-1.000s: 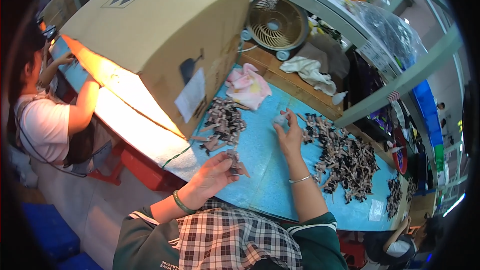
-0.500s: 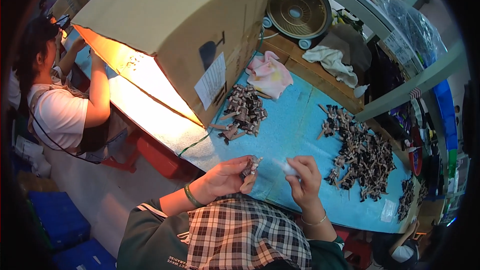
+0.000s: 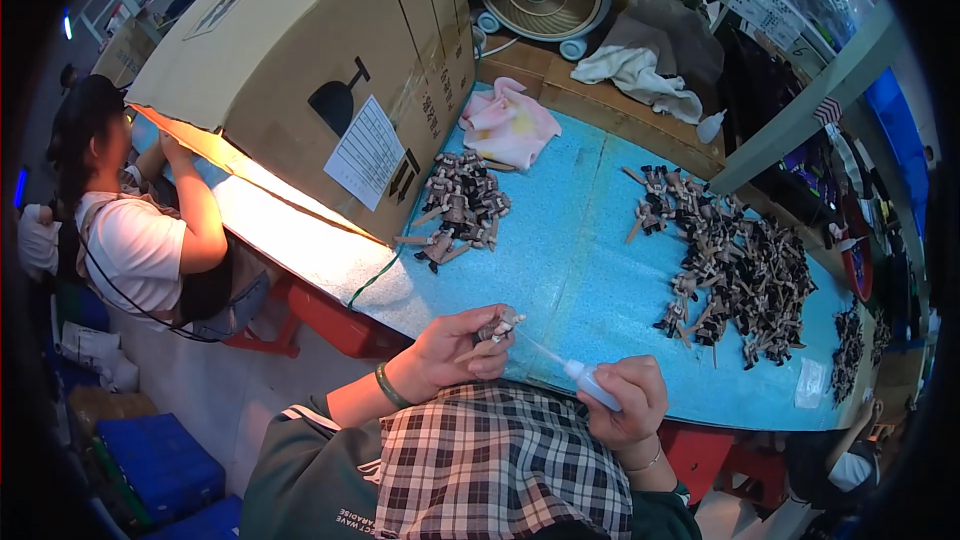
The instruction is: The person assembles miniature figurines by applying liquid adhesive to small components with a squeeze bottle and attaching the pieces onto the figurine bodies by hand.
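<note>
Left hand (image 3: 465, 348): grip pinching 1 small figurine (image 3: 497, 328) near the front edge of the bench (image 3: 565, 260). Right hand (image 3: 632, 400): grip closed around 1 white bottle (image 3: 596, 386), thin nozzle (image 3: 573, 368) pointing toward the figurine; bottle contents indistinct. Carton (image 3: 350, 50): open side lit, interior mostly hidden. Open bench surface lies between 2 figurine piles (image 3: 745, 270).

smooth translucent plastic bottle (image 3: 598, 387), matt cardboard box (image 3: 290, 60), smooth paper sheet (image 3: 366, 152), soft crumpled pink cloth (image 3: 512, 125), woven checked apron (image 3: 490, 470), smooth glossy bangle (image 3: 387, 387), matt finely mottled tabletop (image 3: 560, 290)
</note>
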Tool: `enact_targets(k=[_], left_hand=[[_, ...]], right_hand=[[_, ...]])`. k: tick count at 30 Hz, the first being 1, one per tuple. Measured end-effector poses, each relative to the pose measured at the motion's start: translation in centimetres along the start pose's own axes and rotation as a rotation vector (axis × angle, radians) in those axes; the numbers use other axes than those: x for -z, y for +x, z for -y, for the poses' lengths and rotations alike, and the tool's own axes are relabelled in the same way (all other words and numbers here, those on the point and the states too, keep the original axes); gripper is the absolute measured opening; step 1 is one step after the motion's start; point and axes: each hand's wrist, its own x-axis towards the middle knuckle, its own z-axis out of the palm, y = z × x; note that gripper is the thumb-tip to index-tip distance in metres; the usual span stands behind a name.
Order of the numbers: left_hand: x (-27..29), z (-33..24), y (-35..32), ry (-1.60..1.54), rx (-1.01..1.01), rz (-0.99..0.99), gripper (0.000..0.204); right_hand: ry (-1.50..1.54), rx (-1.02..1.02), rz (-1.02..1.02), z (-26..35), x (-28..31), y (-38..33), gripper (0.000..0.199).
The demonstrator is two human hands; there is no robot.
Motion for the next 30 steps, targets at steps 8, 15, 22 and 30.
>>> enact_targets(k=[8,15,22,30], left_hand=[[-0.21,0.33,-0.19,-0.022,0.016,-0.055,0.024],[0.08,0.37,-0.11,0.008,0.013,-0.028,0.024],[0.47,0.27,-0.28,0.008,0.019,-0.056,0.024],[0.40,0.25,-0.25,-0.010,0.031,-0.043,0.024]], right_hand=[[0.019,-0.008,0.032,0.03,0.13,-0.52,0.034],[0.011,-0.015,0.041,0.00,-0.03,-0.52,0.034],[0.009,-0.019,0.054,0.09,-0.06,-0.18,0.032],[-0.035,0.008,0.048,-0.01,-0.13,-0.12,0.031]])
